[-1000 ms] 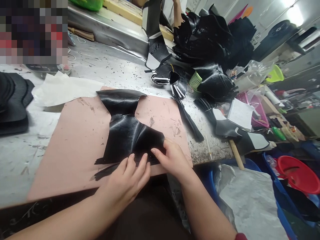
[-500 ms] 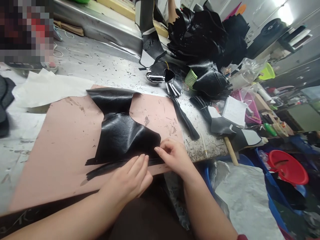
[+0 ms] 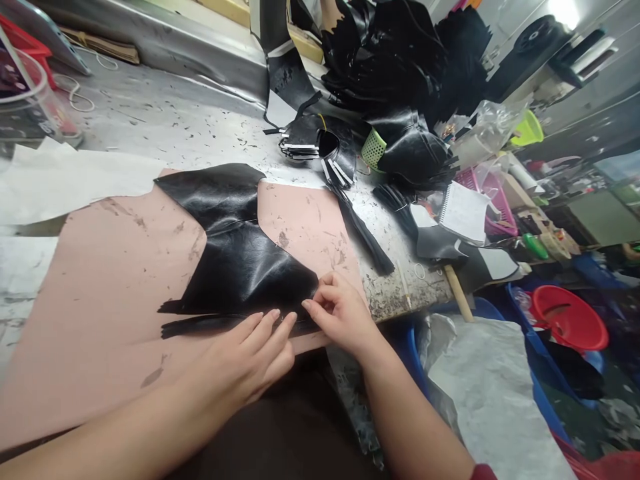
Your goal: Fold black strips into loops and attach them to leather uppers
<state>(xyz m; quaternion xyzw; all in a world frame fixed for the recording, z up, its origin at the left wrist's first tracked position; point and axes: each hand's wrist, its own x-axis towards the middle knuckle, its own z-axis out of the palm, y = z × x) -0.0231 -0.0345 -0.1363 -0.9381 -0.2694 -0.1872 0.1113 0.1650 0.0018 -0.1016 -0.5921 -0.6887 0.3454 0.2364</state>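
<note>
A shiny black leather piece [image 3: 240, 260] lies on a pink board [image 3: 100, 267], with a dark zipper strip [image 3: 195, 325] along its near edge. My left hand [image 3: 255, 357] rests on the strip and the near edge, its fingers stretched out and slightly apart. At the leather's right corner, my right hand [image 3: 340, 310] pinches the edge between thumb and fingers. The fingertips of both hands are close together but not touching.
White paper [image 3: 75, 180] lies at the left, near a clear plastic container [image 3: 35, 100]. Behind are stacked black pieces [image 3: 385, 60] and a green basket [image 3: 373, 149]. A wooden handle [image 3: 459, 293] juts past the table's right edge, above a red basin [image 3: 570, 318].
The view has shifted slightly, bringing the left container into sight. My left fingers have spread a little, and the zipper strip lies closer to the leather's near edge. My right hand keeps its pinch.
</note>
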